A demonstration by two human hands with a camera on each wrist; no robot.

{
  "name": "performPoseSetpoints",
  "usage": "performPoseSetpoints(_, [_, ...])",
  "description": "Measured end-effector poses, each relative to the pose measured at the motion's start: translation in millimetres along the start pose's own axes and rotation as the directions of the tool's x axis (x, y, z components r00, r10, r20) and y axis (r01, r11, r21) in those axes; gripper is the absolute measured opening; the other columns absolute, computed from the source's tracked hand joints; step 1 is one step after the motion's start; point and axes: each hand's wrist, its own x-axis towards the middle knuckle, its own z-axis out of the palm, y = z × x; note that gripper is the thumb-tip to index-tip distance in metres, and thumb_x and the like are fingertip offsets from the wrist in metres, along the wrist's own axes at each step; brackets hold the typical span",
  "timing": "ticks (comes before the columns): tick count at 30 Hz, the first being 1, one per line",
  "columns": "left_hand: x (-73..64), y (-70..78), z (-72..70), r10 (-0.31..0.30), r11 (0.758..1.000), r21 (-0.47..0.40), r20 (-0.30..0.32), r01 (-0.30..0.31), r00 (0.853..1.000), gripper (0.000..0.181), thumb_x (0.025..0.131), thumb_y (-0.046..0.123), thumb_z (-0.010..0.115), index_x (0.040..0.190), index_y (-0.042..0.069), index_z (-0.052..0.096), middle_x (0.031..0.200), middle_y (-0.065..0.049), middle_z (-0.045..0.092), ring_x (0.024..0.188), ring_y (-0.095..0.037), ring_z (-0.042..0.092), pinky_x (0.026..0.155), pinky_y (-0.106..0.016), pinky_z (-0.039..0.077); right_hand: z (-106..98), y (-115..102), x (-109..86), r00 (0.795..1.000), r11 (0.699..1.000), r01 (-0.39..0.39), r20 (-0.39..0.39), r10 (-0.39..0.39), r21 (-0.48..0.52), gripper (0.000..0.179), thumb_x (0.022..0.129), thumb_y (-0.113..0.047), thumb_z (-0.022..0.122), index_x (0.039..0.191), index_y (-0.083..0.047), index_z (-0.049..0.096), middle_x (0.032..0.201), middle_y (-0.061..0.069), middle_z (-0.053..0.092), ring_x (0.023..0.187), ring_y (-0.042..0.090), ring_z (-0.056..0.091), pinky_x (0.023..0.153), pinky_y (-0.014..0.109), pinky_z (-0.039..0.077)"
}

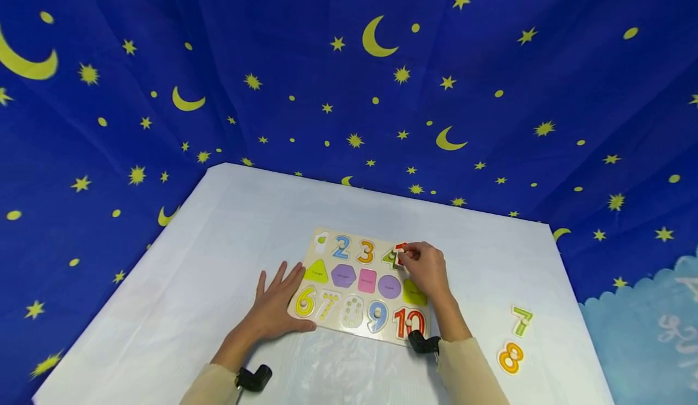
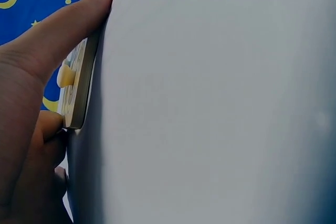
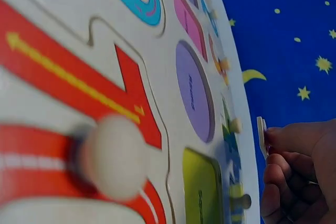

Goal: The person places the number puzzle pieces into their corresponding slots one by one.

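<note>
A wooden number puzzle board point(image 1: 338, 328) lies on the white table. My left hand point(image 1: 278, 311) rests at its lower left corner, fingers spread along the left edge and thumb point(image 2: 68, 27) along the near edge. Over the board's upper right, my right hand point(image 1: 428, 268) pinches a small red-and-white puzzle piece point(image 1: 400, 252), seemingly a number 1. In the right wrist view that piece point(image 3: 262, 136) appears edge-on, raised off the board. The 1 recess point(image 1: 322, 242), the 7 recess point(image 1: 328, 305) and the 8 recess point(image 1: 352, 311) show printed pictures. Knobbed pieces 2, 3, 4, 6, 9 and 10 sit in place.
A green 7 piece point(image 1: 521, 321) and an orange 8 piece point(image 1: 510, 358) lie on the table point(image 1: 262, 211) right of the board. Coloured shapes, among them a purple hexagon point(image 1: 343, 276), run along the board's middle. A blue star-patterned cloth point(image 1: 305, 59) hangs behind.
</note>
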Motion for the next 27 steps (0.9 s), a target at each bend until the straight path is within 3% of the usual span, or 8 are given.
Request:
performPoseSetpoints(7, [-0.7,-1.5,1.3,0.023,1.0,-0.001,-0.019,-0.023,1.0,0.124,0.06,0.073,0.072,0.153,0.009,0.022,0.159,-0.002,0.018,0.145,-0.031,0.003,0.107,-0.061,-0.01,9,-11,0.6,1.0,1.0,0.016,0.021,-0.016,0.012,0.021,0.086,-0.023,0.072,0.098,-0.005,0.072,0.08,0.002,0.062,0.073,0.018,0.054,0.064,0.031,0.047])
performPoseSetpoints(27, [-1.2,0.4,0.5,0.005,1.0,0.018,-0.01,-0.004,1.0,0.125,0.059,0.072,0.074,0.153,0.01,0.022,0.159,-0.002,0.017,0.145,-0.03,0.003,0.108,-0.06,-0.01,35,-32,7.8,0.993,0.993,0.115,0.016,-0.115,0.034,0.015,0.083,-0.019,0.074,0.092,-0.007,0.073,0.075,-0.003,0.06,0.067,0.014,0.053,0.06,0.029,0.045])
